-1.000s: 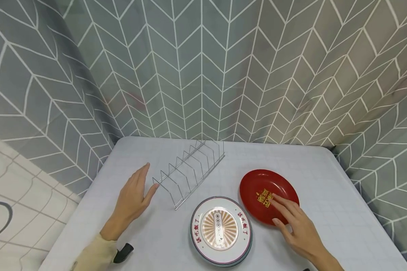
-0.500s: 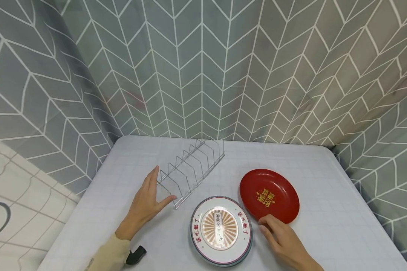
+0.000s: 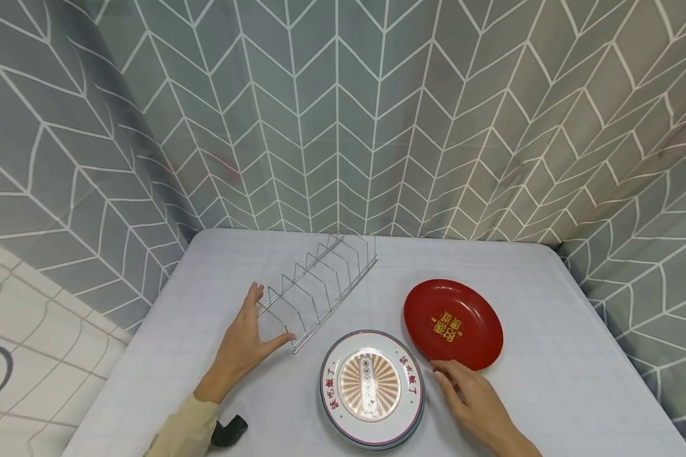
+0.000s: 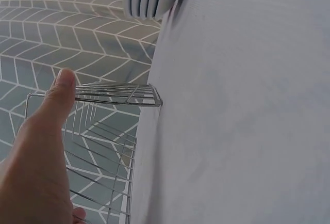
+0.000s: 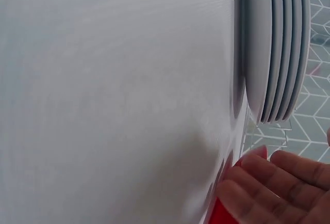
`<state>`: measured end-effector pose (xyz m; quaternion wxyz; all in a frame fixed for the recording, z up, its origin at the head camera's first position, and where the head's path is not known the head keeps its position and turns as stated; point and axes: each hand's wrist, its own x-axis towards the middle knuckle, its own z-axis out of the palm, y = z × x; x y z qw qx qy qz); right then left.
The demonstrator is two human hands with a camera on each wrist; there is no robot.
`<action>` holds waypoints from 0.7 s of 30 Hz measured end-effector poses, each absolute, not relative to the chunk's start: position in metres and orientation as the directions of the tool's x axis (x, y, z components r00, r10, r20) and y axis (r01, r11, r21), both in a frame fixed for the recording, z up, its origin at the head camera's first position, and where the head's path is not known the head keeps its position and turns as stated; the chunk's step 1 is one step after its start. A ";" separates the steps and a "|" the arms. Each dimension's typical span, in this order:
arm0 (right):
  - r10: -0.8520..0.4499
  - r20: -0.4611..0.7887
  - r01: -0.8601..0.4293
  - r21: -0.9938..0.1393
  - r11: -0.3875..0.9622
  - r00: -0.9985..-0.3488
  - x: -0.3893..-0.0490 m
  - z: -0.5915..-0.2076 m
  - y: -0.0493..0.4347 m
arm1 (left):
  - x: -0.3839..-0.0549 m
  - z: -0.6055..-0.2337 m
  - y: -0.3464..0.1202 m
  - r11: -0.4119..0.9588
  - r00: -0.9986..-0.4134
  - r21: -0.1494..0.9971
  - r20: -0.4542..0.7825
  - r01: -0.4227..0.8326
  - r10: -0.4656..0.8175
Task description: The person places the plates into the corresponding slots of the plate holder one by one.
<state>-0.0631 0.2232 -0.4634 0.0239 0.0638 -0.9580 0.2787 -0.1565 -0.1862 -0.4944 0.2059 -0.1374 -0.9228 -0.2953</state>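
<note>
My left hand grips the rack across its nearest end, thumb spread wide, while my right hand, relaxed and holding nothing, meets the red plate beside the plates.

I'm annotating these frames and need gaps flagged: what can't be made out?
Lower plates: head view, faces hidden by the top plate.
Red plate: right wrist view, partly hidden by the right hand and cut off by the bottom edge.
Wire rack: left wrist view, partly behind the left hand.
</note>
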 end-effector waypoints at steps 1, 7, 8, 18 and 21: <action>-0.115 0.078 -0.140 -0.540 0.830 -0.990 -0.063 -0.464 0.222 | -0.157 -0.496 -0.187 0.787 -0.880 0.494 0.457 0.370 0.127; -0.165 -0.008 -0.121 -0.645 0.754 -0.986 -0.066 -0.465 0.214 | -0.157 -0.499 -0.189 0.769 -0.880 0.520 0.462 0.372 0.114; -0.170 -0.011 -0.119 -0.667 0.735 -0.985 -0.067 -0.465 0.212 | -0.157 -0.499 -0.189 0.766 -0.877 0.521 0.467 0.377 0.113; -0.130 0.027 -0.099 -0.798 0.594 -0.991 -0.080 -0.475 0.202 | -0.160 -0.503 -0.189 0.755 -0.871 0.525 0.476 0.393 0.122; -0.115 0.037 -0.099 -0.803 0.588 -0.993 -0.083 -0.477 0.202 | -0.161 -0.504 -0.189 0.756 -0.870 0.524 0.479 0.391 0.117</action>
